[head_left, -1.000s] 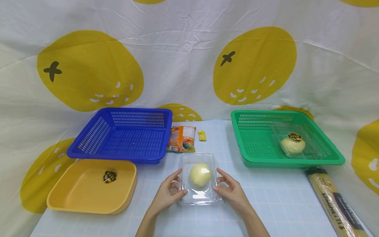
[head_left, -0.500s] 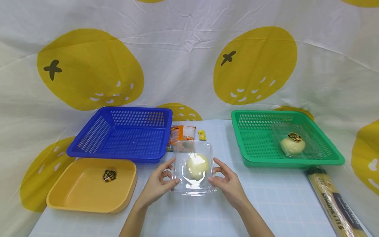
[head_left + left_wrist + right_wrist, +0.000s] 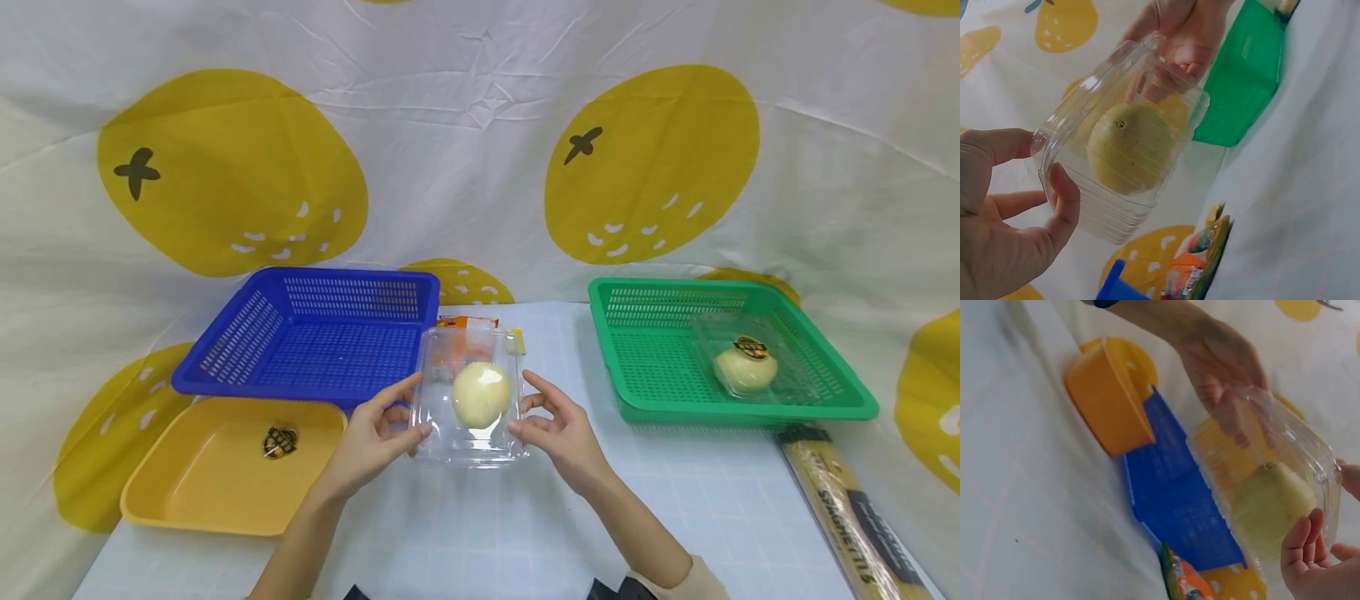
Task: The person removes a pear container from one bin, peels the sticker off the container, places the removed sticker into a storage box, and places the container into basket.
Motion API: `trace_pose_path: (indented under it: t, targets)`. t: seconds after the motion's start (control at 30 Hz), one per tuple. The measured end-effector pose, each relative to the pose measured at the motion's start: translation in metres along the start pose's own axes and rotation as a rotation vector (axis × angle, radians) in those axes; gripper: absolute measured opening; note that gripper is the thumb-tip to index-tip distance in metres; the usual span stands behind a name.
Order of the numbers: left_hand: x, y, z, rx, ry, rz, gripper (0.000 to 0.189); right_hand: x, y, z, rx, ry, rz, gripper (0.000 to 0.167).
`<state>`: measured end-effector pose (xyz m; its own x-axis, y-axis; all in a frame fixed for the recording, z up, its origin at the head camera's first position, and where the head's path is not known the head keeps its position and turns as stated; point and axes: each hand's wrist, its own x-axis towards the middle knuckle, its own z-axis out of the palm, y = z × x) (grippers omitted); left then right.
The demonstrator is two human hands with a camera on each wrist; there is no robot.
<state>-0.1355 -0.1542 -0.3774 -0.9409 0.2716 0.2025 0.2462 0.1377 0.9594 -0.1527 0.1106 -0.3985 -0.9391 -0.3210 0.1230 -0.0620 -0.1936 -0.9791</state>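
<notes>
Both hands hold up a clear plastic clamshell box (image 3: 442, 429) with a round, pale yellow-green fruit (image 3: 481, 395) inside. My left hand (image 3: 371, 437) pinches the box by its left edge, thumb on the near corner. On the opposite edge, the fingers and thumb of my right hand (image 3: 558, 437) grip the rim. From the left wrist view, the box (image 3: 1072, 134) is raised off the table and tilted, and the fruit (image 3: 1130, 149) rests against its wall. The lid looks closed in the head view.
At the back left stands a blue basket (image 3: 337, 354), with a yellow tray (image 3: 202, 475) holding a black-and-gold label (image 3: 280, 442) before it. An orange packet (image 3: 468, 322) and small yellow sachet (image 3: 518, 337) lie behind the box. Right are a green basket (image 3: 637, 367) with another boxed fruit (image 3: 746, 371), and spaghetti (image 3: 855, 517).
Both hands have lifted the clamshell box and moved it away from me and slightly left. It now overlaps the orange packet in the head view. The baskets and tray have stayed put.
</notes>
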Motion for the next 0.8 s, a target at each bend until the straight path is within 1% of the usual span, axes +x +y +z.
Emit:
trace_pose_path:
  t: [0.17,0.3,0.4,0.53,0.67,0.8]
  targets:
    - [0.006,0.011,-0.010,-0.008,0.037,-0.002,0.062,0.016,-0.012,0.007,-0.015,-0.017,-0.005,0.073]
    - [0.010,0.019,-0.020,0.039,0.086,-0.013,0.059,0.032,-0.018,0.013,-0.016,-0.029,-0.016,0.072]
    - [0.012,0.023,-0.029,0.079,0.115,-0.019,0.056,0.045,-0.021,0.019,0.005,-0.033,-0.020,0.072]
    - [0.016,0.024,-0.041,0.118,0.159,-0.040,0.052,0.060,-0.021,0.028,0.039,-0.039,-0.028,0.071]
    - [0.019,0.023,-0.053,0.156,0.196,-0.050,0.050,0.075,-0.020,0.039,0.032,-0.032,-0.024,0.070]
    - [0.022,0.021,-0.064,0.170,0.205,-0.044,0.053,0.090,-0.017,0.049,0.008,-0.009,0.007,0.068]
